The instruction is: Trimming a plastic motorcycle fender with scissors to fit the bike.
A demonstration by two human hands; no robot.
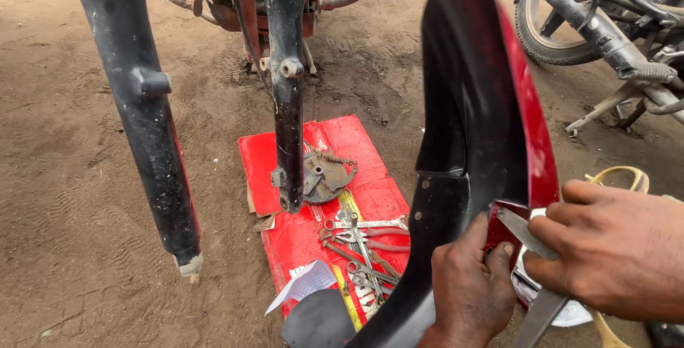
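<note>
A curved motorcycle mudguard (470, 106), red outside and black inside, stands upright in front of me. My left hand (467, 287) grips its lower edge, thumb pressed on the red rim. My right hand (613, 248) holds a flat grey metal tool (527, 237) whose tip touches the mudguard's edge beside my left thumb. The tool's lower end (540, 316) runs down below my hand.
Two black fork legs (142, 120) (288, 91) of a motorcycle without its front wheel hang over the dirt ground. A red cardboard sheet (285, 159) carries a brake plate (324, 173), several spanners (363, 248) and a paper slip (303, 284). Another motorcycle (605, 20) stands at the right.
</note>
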